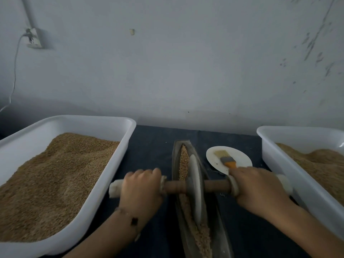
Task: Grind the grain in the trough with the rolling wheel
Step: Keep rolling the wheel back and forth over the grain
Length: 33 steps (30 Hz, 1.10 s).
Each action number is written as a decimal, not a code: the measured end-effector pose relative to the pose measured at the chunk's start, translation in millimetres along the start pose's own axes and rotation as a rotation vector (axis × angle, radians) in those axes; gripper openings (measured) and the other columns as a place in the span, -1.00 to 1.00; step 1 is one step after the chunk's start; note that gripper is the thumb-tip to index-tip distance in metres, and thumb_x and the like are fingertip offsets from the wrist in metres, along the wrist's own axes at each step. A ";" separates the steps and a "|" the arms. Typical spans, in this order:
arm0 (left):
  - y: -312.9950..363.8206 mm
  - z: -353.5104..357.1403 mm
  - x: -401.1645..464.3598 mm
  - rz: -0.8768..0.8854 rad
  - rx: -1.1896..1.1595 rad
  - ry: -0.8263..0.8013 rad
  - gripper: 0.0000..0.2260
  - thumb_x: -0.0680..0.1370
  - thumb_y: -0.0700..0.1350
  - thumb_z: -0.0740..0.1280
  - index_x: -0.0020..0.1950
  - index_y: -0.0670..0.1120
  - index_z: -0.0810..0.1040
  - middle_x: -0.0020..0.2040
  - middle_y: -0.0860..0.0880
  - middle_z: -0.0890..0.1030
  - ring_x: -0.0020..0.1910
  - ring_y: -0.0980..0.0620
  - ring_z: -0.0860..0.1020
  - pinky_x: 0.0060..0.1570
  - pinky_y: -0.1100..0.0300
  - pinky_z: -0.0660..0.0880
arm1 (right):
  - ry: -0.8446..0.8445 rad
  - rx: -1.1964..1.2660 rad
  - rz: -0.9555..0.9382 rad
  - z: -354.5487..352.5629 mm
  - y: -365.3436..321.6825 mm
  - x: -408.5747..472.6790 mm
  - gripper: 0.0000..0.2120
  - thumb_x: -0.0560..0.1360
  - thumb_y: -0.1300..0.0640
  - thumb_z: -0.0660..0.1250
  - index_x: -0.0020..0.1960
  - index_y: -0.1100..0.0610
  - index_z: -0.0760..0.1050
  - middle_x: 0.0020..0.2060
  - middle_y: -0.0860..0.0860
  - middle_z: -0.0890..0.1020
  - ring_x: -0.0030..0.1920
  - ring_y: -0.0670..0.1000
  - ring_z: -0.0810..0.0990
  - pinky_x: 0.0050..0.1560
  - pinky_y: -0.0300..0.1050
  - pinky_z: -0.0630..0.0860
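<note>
Bench under dark blue cloth, pushed against scuffed pale wall; socket with cable upper left. Trough at centre, grain along channel. Rolling wheel upright in trough mid-length. Left hand and right hand each curled round axle handle. White tubs of grain both sides: left, right. Brush on plate right of trough.
</note>
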State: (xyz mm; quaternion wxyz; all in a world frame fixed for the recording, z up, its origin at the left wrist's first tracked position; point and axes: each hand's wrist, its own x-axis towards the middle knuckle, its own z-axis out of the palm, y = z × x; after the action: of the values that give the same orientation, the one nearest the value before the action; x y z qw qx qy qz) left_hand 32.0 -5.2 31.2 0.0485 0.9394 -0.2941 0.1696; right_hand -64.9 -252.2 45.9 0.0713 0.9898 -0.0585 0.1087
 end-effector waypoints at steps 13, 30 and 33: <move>7.7 8.1 49.0 -0.060 0.134 0.054 -0.91 0.53 -0.02 0.26 -0.08 0.00 0.39 -0.11 0.05 0.56 -0.16 0.06 0.48 -0.14 0.19 0.34 | 0.110 0.122 0.067 31.8 2.8 61.5 -0.82 0.41 0.10 0.30 -0.23 -0.08 0.30 -0.25 -0.09 0.56 -0.26 -0.02 0.48 -0.30 -0.10 0.33; 21.4 -32.8 -34.1 0.077 -0.041 -0.192 -0.79 0.49 0.10 0.20 -0.22 0.10 0.18 -0.21 0.15 0.41 -0.18 0.13 0.44 -0.27 0.19 0.18 | -0.038 0.045 -0.003 -11.2 -14.4 -35.9 -0.72 0.41 -0.01 0.30 -0.26 -0.18 0.17 -0.32 -0.18 0.33 -0.27 -0.14 0.31 -0.33 -0.28 0.14; 15.2 -10.4 -5.3 0.036 -0.058 -0.129 -0.74 0.51 0.07 0.22 -0.27 0.11 0.15 -0.29 0.15 0.33 -0.30 0.17 0.32 -0.25 0.22 0.22 | 0.091 0.051 -0.008 -0.9 -14.8 -10.3 -0.70 0.27 0.07 0.48 -0.21 -0.14 0.36 -0.31 -0.14 0.48 -0.30 -0.10 0.40 -0.28 -0.22 0.23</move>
State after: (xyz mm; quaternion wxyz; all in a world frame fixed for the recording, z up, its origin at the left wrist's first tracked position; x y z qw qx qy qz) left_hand 16.3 -12.9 38.9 0.0535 0.9411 -0.3183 0.1008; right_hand -73.1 -236.5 42.6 0.0489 0.9856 -0.0484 0.1548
